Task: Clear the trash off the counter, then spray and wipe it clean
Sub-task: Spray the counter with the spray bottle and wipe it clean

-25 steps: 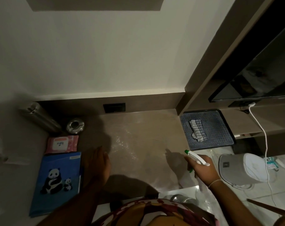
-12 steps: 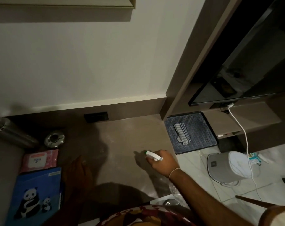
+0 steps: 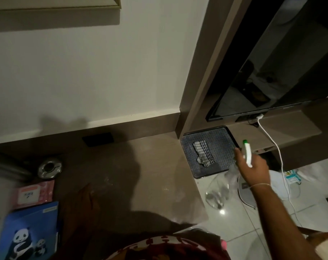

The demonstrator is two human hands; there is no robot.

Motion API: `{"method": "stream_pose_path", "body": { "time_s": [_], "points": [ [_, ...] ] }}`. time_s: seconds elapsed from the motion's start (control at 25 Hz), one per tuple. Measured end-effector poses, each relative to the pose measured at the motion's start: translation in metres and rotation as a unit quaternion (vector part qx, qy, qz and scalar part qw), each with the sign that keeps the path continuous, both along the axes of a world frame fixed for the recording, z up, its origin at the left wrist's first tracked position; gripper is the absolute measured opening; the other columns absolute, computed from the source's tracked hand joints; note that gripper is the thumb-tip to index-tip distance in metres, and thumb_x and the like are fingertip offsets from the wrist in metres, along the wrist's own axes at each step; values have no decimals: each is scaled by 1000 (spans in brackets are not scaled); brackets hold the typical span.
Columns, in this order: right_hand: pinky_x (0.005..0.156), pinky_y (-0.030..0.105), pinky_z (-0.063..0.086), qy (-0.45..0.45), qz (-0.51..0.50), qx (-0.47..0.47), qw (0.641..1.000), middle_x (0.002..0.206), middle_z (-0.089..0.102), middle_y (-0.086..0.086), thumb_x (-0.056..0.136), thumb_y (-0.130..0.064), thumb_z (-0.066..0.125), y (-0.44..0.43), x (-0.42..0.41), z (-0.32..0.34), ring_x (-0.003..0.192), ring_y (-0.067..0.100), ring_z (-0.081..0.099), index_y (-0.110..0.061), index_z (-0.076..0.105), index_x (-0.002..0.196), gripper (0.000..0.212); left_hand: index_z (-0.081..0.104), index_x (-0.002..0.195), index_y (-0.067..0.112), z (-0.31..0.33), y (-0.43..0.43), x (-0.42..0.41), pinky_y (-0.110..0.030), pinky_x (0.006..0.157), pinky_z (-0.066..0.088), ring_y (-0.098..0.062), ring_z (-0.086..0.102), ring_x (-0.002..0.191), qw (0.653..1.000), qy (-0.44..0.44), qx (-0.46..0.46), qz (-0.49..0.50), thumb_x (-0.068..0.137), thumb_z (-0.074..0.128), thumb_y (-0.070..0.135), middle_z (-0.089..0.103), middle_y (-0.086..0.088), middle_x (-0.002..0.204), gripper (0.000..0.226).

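My right hand point(image 3: 253, 166) grips a clear spray bottle point(image 3: 247, 152) with a white trigger head and a green nozzle tip. It is held out to the right, past the counter's end, beside a dark tray point(image 3: 223, 139). A striped grey cloth point(image 3: 203, 152) lies crumpled on that tray. My left hand point(image 3: 82, 201) rests flat on the brown counter point(image 3: 150, 175), fingers spread, in shadow. Faint wet specks show on the counter near the middle.
On the counter's left stand a blue panda folder point(image 3: 28, 233), a pink wipes pack point(image 3: 34, 193), a round metal ashtray point(image 3: 49, 167) and a steel flask point(image 3: 5, 166). A clear plastic bag point(image 3: 217, 192), a white appliance point(image 3: 247, 192) and a white cable point(image 3: 273, 145) are on the right.
My right hand has swung the spray bottle from over the counter's middle out to the right, next to the tray. The view has shifted rightward. My left hand stays on the counter.
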State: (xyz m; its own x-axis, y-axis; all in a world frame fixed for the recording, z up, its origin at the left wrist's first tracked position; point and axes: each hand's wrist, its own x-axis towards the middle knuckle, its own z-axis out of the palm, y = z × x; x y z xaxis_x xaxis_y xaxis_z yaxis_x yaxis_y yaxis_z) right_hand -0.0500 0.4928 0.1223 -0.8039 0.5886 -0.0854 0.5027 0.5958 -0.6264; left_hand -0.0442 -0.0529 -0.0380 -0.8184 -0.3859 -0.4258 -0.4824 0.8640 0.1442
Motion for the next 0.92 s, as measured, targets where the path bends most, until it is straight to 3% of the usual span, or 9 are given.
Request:
{"method": "stream_pose_path", "body": {
  "time_s": [0.08, 0.16, 0.32, 0.4, 0.48, 0.56, 0.64, 0.76, 0.92],
  "points": [
    [68, 38, 49, -10, -19, 38, 999, 69, 64, 10, 97, -62, 55, 22, -12, 4, 66, 31, 61, -12, 61, 71, 57, 43, 154, 14, 12, 5, -6, -42, 128, 28, -28, 43, 148, 999, -40, 22, -16, 107, 51, 39, 43, -14, 158, 53],
    [73, 37, 45, -4, -51, 36, 998, 78, 65, 14, 96, -65, 55, 44, -31, 0, 73, 31, 60, -6, 65, 81, 61, 42, 154, 16, 22, 17, -7, -38, 125, 32, -25, 45, 147, 997, -42, 26, -65, 108, 51, 37, 43, -11, 159, 51],
    [75, 41, 54, 68, -82, -17, 994, 82, 71, 20, 94, -62, 61, 83, -72, -14, 76, 34, 68, -1, 67, 84, 62, 57, 144, 10, 30, 35, 9, -47, 115, 46, -32, 60, 132, 988, -11, -21, -150, 99, 66, 29, 59, -16, 144, 49],
    [73, 38, 54, 87, -86, -36, 992, 81, 72, 18, 93, -59, 65, 97, -88, -23, 76, 34, 70, -2, 69, 86, 58, 64, 134, 3, 31, 38, 18, -54, 109, 47, -40, 63, 124, 993, -21, 1, -112, 92, 76, 27, 64, -25, 135, 49],
    [74, 44, 59, 101, -90, -52, 989, 79, 71, 16, 92, -57, 68, 107, -101, -33, 76, 37, 72, -5, 68, 85, 52, 64, 132, -1, 33, 39, 25, -57, 107, 45, -45, 62, 122, 998, -8, 23, -56, 90, 79, 20, 64, -29, 132, 49],
    [76, 54, 62, 102, -91, -54, 989, 78, 69, 15, 91, -52, 71, 114, -110, -46, 76, 39, 72, -9, 65, 82, 45, 63, 132, 5, 36, 38, 33, -56, 103, 48, -42, 65, 117, 999, 17, 24, -46, 95, 69, 30, 66, -24, 128, 45],
    [78, 57, 62, 103, -91, -64, 988, 78, 67, 13, 91, -48, 73, 117, -115, -56, 77, 39, 72, -16, 61, 77, 37, 62, 129, 8, 34, 37, 46, -59, 98, 51, -41, 68, 108, 998, 39, 23, -48, 95, 47, 49, 68, -22, 120, 55],
    [82, 56, 62, 105, -107, -92, 984, 87, 73, 18, 88, -54, 73, 123, -121, -70, 84, 39, 74, -16, 68, 85, 39, 55, 141, 18, 44, 51, 55, -57, 109, 44, -33, 62, 125, 996, 66, 12, -64, 101, 25, 47, 65, -11, 134, 58],
    [83, 47, 61, 133, -104, -153, 974, 88, 73, 10, 77, -64, 79, 126, -126, -78, 84, 26, 72, -18, 73, 93, 49, 53, 150, 11, 47, 67, 65, -57, 119, 35, -35, 54, 141, 993, 93, 27, -67, 105, 24, 41, 59, -16, 150, 61]
  ]
}}
